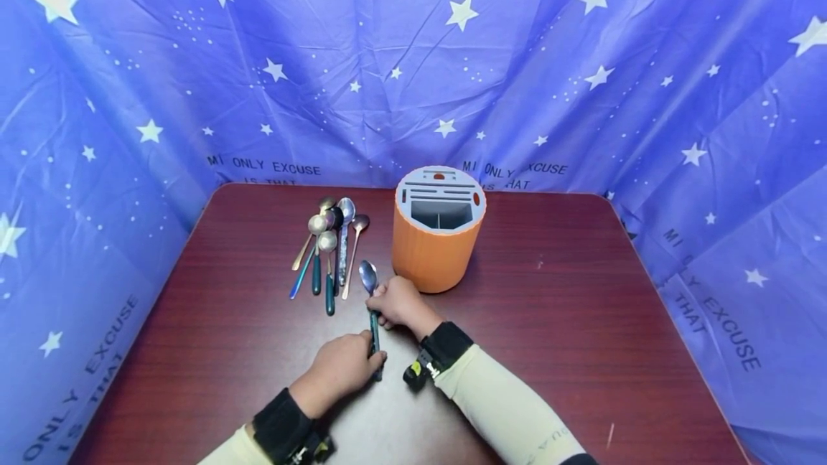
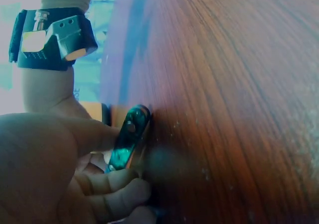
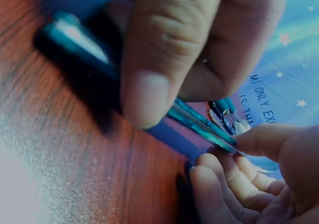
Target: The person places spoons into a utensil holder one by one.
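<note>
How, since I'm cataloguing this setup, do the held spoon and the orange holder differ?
The held spoon is slim, with a silvery bowl and greenish handle; the orange holder is far bulkier and round, with a grey slotted top. The held spoon is in the left hand and right hand, while the orange holder stands upright on the table, held by neither.

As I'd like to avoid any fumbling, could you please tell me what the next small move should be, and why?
I would probably let the left hand release the handle of the spoon, leaving it to the right hand. Both hands grip it, and the right one, nearer the bowl, is also closer to the upright orange holder with its open compartments.
</note>
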`<action>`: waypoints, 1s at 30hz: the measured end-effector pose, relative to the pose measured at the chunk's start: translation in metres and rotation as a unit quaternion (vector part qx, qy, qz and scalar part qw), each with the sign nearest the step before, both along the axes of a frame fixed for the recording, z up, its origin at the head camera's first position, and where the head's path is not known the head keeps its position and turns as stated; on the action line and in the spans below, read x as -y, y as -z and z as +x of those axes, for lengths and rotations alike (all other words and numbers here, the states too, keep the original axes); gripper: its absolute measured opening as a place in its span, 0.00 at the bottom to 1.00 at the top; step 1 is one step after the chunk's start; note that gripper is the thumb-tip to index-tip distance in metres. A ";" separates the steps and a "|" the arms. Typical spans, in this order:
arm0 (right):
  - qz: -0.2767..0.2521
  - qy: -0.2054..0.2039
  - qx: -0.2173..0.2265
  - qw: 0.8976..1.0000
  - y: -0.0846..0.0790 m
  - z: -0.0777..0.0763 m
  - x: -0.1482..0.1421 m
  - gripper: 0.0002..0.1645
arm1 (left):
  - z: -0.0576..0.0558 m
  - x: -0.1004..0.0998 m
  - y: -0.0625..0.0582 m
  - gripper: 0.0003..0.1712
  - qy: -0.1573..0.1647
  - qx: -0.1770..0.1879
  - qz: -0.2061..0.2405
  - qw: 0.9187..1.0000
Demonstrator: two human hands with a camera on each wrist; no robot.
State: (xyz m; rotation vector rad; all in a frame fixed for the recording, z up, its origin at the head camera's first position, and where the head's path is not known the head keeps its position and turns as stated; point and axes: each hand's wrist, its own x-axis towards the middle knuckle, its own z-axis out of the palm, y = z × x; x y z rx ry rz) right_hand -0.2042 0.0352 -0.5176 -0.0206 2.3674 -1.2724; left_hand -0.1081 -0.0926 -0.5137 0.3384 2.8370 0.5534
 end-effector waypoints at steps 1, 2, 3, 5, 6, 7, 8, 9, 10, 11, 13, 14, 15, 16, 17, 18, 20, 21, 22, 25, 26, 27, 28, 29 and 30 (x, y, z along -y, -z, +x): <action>-0.020 0.005 0.011 1.000 -0.001 0.000 -0.001 0.12 | 0.000 0.001 0.000 0.16 0.006 0.004 0.005 1.000; -0.037 0.008 0.020 0.999 -0.003 0.000 -0.002 0.11 | 0.000 0.002 0.000 0.16 0.012 0.007 0.011 1.000; -0.052 0.009 0.023 0.998 -0.005 0.000 -0.003 0.10 | -0.001 0.004 0.001 0.16 0.019 0.009 0.017 1.000; -0.081 0.006 0.029 0.996 -0.011 0.000 -0.005 0.09 | -0.002 0.007 0.002 0.16 0.030 0.018 0.037 0.999; -0.095 0.003 0.028 0.995 -0.013 0.000 -0.006 0.09 | -0.003 0.009 0.002 0.16 0.035 0.023 0.051 0.998; -0.109 0.002 0.026 0.994 -0.016 -0.001 -0.008 0.09 | -0.004 0.011 0.002 0.15 0.038 0.029 0.068 0.997; -0.122 -0.001 0.024 0.992 -0.019 -0.002 -0.009 0.09 | -0.005 0.013 0.003 0.14 0.042 0.032 0.086 0.995; -0.134 -0.003 0.024 0.991 -0.021 -0.002 -0.011 0.09 | -0.007 0.014 0.003 0.13 0.044 0.039 0.106 0.993; -0.145 -0.006 0.024 0.989 -0.023 -0.003 -0.012 0.09 | -0.009 0.016 0.003 0.11 0.044 0.047 0.129 0.990; -0.153 -0.008 0.022 0.988 -0.024 -0.003 -0.013 0.09 | -0.011 0.017 0.004 0.09 0.044 0.054 0.149 0.986; -0.175 -0.013 0.024 0.984 -0.028 -0.004 -0.015 0.08 | -0.015 0.019 0.004 0.06 0.037 0.068 0.191 0.979; -0.185 -0.016 0.024 0.982 -0.029 -0.005 -0.017 0.08 | -0.017 0.020 0.004 0.04 0.032 0.075 0.212 0.974; -0.196 -0.019 0.022 0.980 -0.032 -0.005 -0.018 0.08 | -0.019 0.021 0.004 0.03 0.025 0.085 0.236 0.968; -0.206 -0.022 0.019 0.978 -0.034 -0.005 -0.018 0.08 | -0.020 0.021 0.004 0.03 0.017 0.097 0.262 0.960; -0.218 -0.024 0.015 0.976 -0.036 -0.005 -0.019 0.09 | -0.022 0.022 0.004 0.05 0.007 0.109 0.291 0.951; -0.228 -0.025 0.011 0.973 -0.038 -0.005 -0.020 0.09 | -0.023 0.022 0.003 0.06 -0.006 0.121 0.318 0.940; -0.242 -0.027 -0.004 0.970 -0.043 -0.005 -0.022 0.09 | -0.025 0.022 0.000 0.11 -0.033 0.145 0.370 0.917; -0.247 -0.026 -0.011 0.969 -0.046 -0.005 -0.022 0.10 | -0.025 0.022 -0.003 0.13 -0.043 0.152 0.397 0.904; -0.252 -0.025 -0.014 0.967 -0.048 -0.005 -0.023 0.10 | -0.026 0.022 -0.006 0.15 -0.052 0.157 0.418 0.893; -0.267 -0.020 -0.015 0.963 -0.056 -0.006 -0.027 0.10 | -0.028 0.021 -0.018 0.18 -0.067 0.157 0.452 0.876; -0.271 -0.018 -0.016 0.962 -0.058 -0.006 -0.028 0.09 | -0.029 0.021 -0.022 0.18 -0.069 0.156 0.459 0.872; -0.274 -0.018 -0.017 0.961 -0.060 -0.006 -0.029 0.09 | -0.030 0.021 -0.025 0.19 -0.068 0.154 0.460 0.872; -0.277 -0.019 -0.019 0.960 -0.063 -0.005 -0.030 0.08 | -0.030 0.022 -0.028 0.18 -0.068 0.154 0.459 0.873; -0.281 -0.020 -0.022 0.959 -0.065 -0.005 -0.031 0.08 | -0.030 0.022 -0.031 0.18 -0.067 0.154 0.460 0.872; -0.285 -0.023 -0.027 0.958 -0.068 -0.005 -0.032 0.07 | -0.030 0.022 -0.033 0.18 -0.066 0.157 0.465 0.869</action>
